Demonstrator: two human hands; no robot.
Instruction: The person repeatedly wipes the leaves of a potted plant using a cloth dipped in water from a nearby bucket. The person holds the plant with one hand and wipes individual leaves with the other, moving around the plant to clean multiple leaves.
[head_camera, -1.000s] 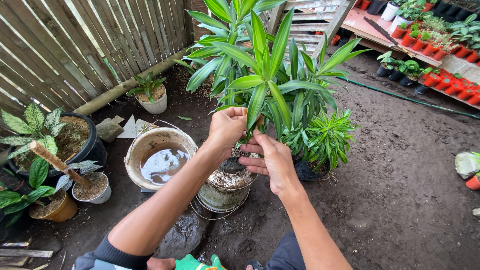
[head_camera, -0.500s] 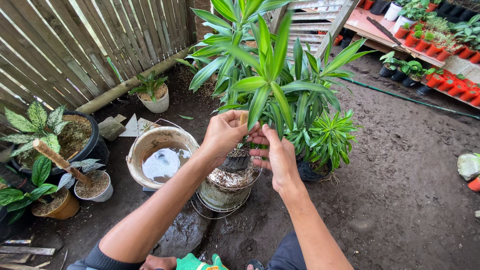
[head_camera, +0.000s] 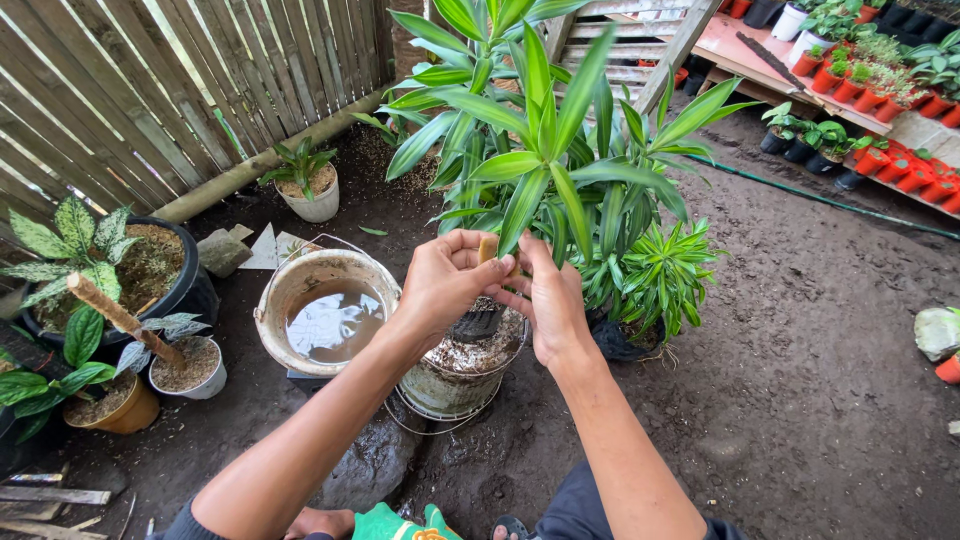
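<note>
My left hand (head_camera: 445, 280) and my right hand (head_camera: 545, 300) meet at the pale stem (head_camera: 489, 247) of a tall green leafy plant (head_camera: 540, 150). The fingers of both hands pinch the stem just below its leaves. The plant hangs above a dirty white pot (head_camera: 455, 385) filled with soil and pale grit, with a small black pot (head_camera: 478, 322) inside it. A wire loop runs around the white pot's base.
A worn bucket (head_camera: 290, 290) of muddy water stands left of the pot. Potted plants (head_camera: 100, 300) crowd the left by a wooden fence (head_camera: 120, 90). A bushy plant in a black pot (head_camera: 655, 290) sits to the right. Red pots (head_camera: 890, 170) line a bench at the far right; a green hose (head_camera: 820, 200) crosses the dirt.
Both hands have risen slightly along the stem and closed in on it. The plant sits a little higher and nearer in view.
</note>
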